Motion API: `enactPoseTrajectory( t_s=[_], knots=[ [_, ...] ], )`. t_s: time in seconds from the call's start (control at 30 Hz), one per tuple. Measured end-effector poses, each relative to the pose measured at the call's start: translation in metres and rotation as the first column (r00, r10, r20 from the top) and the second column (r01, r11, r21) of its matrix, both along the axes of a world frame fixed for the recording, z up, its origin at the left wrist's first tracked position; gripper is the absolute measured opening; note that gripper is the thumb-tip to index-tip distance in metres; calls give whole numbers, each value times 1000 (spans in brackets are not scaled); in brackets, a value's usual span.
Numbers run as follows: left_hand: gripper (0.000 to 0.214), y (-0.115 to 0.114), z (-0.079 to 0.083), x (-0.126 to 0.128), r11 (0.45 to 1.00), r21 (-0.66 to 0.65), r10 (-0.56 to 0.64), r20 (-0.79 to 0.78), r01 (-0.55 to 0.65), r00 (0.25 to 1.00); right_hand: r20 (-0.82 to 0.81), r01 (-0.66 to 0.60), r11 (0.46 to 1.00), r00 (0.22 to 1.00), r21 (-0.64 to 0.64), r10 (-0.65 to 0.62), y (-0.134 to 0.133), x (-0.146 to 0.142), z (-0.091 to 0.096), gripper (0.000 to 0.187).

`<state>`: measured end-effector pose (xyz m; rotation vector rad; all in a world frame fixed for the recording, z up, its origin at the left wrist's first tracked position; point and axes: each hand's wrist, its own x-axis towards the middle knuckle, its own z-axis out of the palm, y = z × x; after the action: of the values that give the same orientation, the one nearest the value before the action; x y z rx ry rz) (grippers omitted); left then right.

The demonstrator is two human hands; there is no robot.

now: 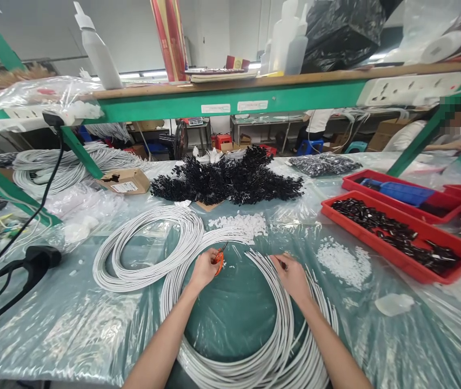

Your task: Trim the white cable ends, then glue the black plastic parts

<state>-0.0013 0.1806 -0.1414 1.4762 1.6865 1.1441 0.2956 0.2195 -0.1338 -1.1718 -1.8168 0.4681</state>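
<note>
A large coil of white cables [254, 362] lies on the plastic-covered table in front of me. My left hand [205, 268] is closed round small orange-handled scissors [219, 258], blades pointing up toward the coil's top. My right hand [292, 274] pinches the white cables on the coil's right side; a small dark piece shows at its fingertips. A second white cable coil [149, 248] lies to the left, touching the first.
A pile of black parts [230, 181] sits mid-table, white bits [246, 222] in front of it. Red trays [396, 237] with dark pieces stand at right, a cardboard box [127, 181] at left. A green shelf frame [230, 100] crosses above. A person sits at far right.
</note>
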Motion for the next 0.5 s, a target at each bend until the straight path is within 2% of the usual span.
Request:
enactPoseTrajectory(
  t_s=[0.1,0.23,0.33,0.4,0.5],
  knots=[
    [20,0,0,0,1000,9,2,1,-2,1000,36,46,999,998,-1,-46,1,1,1,76],
    [20,-1,2,1,999,32,-4,9,3,1000,99,180,983,979,-27,-177,4,17,12,78],
    [22,-2,4,3,999,44,-7,15,7,1000,235,257,961,945,-102,-228,2,41,22,59],
    [22,-2,4,4,999,46,-12,18,11,1000,364,275,946,910,-169,-200,-3,58,26,44],
    [21,-2,3,4,999,40,-22,17,21,1000,530,312,917,836,-247,-142,-18,73,25,33]
  ],
)
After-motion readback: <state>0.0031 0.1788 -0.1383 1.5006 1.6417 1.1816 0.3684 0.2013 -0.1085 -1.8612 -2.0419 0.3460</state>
